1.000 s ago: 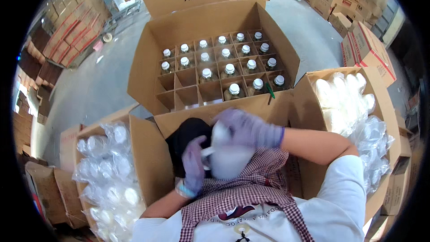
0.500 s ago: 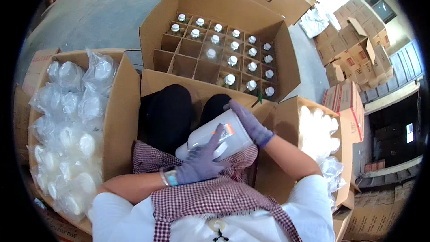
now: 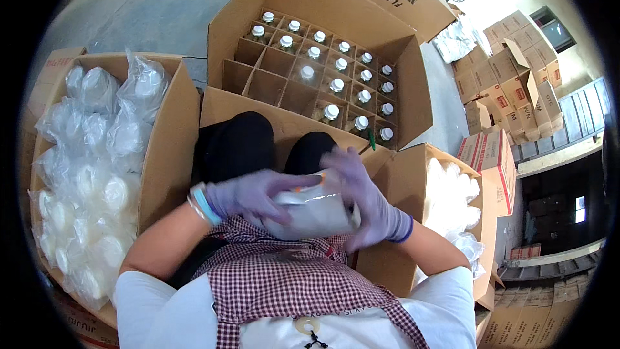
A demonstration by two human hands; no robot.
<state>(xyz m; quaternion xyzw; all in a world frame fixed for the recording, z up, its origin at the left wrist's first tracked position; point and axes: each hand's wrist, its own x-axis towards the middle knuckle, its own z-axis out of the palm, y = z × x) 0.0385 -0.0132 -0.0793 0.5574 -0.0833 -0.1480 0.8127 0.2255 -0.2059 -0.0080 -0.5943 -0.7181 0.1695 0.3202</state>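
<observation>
white bottle (image 3: 310, 213), motion-blurred, partly glove-covered

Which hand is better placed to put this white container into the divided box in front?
Probably the right hand: it wraps the white container's far side, nearer the divided box. The left hand lies across its near top.
</observation>
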